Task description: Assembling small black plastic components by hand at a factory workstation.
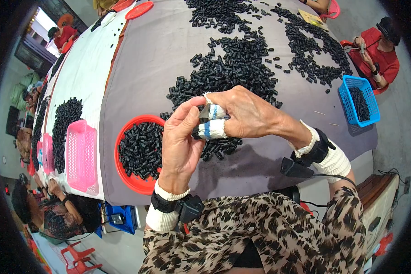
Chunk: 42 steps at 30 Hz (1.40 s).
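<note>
My left hand [180, 141] and my right hand [249, 114] meet above the grey table cloth [146, 64]. Both pinch a small black plastic piece [197, 134] between them, mostly hidden by the fingers. Two right fingertips wear white cloth sleeves with blue stripes [212, 129]. A loose heap of small black plastic pieces [233, 68] lies just beyond and under the hands. A round red basket [123, 171] holding more black pieces sits left of my left hand.
A blue basket [372, 107] with black pieces stands at the table's right edge, near a seated person in red [381, 55]. Pink baskets [80, 155] and more black heaps lie on the white cloth to the left, where other people sit. Red lids rest at the far end.
</note>
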### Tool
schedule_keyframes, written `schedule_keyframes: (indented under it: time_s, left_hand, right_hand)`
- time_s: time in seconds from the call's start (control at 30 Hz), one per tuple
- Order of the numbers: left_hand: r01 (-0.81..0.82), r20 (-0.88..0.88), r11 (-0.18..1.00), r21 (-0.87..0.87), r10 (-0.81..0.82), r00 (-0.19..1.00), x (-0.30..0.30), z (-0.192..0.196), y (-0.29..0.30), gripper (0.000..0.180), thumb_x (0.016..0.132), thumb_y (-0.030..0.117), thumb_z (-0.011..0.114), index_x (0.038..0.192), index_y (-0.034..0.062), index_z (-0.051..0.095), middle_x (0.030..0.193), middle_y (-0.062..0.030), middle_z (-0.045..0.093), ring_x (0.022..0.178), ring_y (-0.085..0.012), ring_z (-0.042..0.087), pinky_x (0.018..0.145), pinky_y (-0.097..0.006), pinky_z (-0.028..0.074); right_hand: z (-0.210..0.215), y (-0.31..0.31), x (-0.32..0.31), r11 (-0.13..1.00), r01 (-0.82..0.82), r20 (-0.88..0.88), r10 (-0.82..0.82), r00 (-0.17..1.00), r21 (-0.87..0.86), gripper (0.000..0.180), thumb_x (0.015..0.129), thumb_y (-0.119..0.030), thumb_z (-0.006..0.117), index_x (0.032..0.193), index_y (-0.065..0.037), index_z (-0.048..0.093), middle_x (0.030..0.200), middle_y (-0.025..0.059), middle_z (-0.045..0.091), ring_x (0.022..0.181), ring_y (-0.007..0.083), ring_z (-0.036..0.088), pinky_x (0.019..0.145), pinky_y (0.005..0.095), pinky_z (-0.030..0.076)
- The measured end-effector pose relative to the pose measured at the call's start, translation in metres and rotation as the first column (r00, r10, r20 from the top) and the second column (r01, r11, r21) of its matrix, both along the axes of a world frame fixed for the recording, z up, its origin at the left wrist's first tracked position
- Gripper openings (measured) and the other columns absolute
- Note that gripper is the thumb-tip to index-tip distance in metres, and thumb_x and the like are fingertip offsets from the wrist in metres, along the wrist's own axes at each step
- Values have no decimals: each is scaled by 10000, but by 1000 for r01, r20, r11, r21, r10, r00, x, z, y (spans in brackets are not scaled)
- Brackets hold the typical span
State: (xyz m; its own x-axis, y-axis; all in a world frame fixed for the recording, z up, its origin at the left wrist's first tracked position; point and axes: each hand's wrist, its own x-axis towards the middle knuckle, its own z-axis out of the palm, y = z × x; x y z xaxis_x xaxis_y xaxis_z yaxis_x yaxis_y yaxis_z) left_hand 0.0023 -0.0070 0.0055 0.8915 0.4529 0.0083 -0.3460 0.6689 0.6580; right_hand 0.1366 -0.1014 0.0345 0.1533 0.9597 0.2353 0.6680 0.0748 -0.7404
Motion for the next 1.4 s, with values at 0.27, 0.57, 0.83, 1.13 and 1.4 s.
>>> schedule_keyframes:
  time_s: [0.27, 0.57, 0.83, 1.13, 1.4]
  left_hand:
    - [15, 31, 998, -65, -13, 999, -1, 3, -1, 220, 878, 109, 522, 1065, -6, 541, 937, -88, 609, 829, -149, 599, 745, -279, 500]
    - [-18, -6, 999, -37, 18, 1000, 0, 2, -1, 219, 878, 108, 521, 1063, -7, 543, 952, -83, 607, 839, -152, 599, 757, -285, 499]
    - [-32, 2, 999, -10, 32, 999, -1, 1, -2, 221, 873, 110, 528, 1062, -4, 547, 956, -86, 607, 853, -157, 597, 763, -288, 498]
    - [-32, -4, 999, 3, 32, 999, -1, 1, -1, 218, 869, 99, 536, 1058, -7, 554, 944, -84, 611, 838, -150, 599, 749, -281, 501]
    - [-76, -38, 994, 75, 79, 996, -2, 3, -2, 211, 863, 98, 545, 1044, -9, 562, 930, -81, 616, 823, -142, 602, 736, -271, 502]
  right_hand:
    - [7, -1, -1, 998, 46, -95, -43, 995, 34, 218, 635, -169, 600, 734, 15, 537, 662, 176, 574, 611, 328, 567, 575, 385, 436]
    - [8, 1, -1, 998, 3, -70, -7, 998, -55, 237, 617, -173, 576, 726, 32, 526, 691, 203, 581, 634, 354, 574, 589, 407, 439]
    - [5, 1, -1, 999, -4, 10, 5, 1000, -42, 248, 650, -185, 581, 750, 33, 520, 692, 201, 581, 644, 359, 576, 601, 409, 439]
    - [6, 0, -1, 999, 22, -57, -25, 998, -40, 270, 650, -211, 618, 746, 24, 527, 681, 194, 580, 628, 349, 572, 585, 404, 435]
    - [-3, 1, -1, 999, -30, -62, 28, 998, -31, 289, 691, -238, 640, 780, 16, 531, 660, 144, 572, 591, 266, 547, 552, 367, 426]
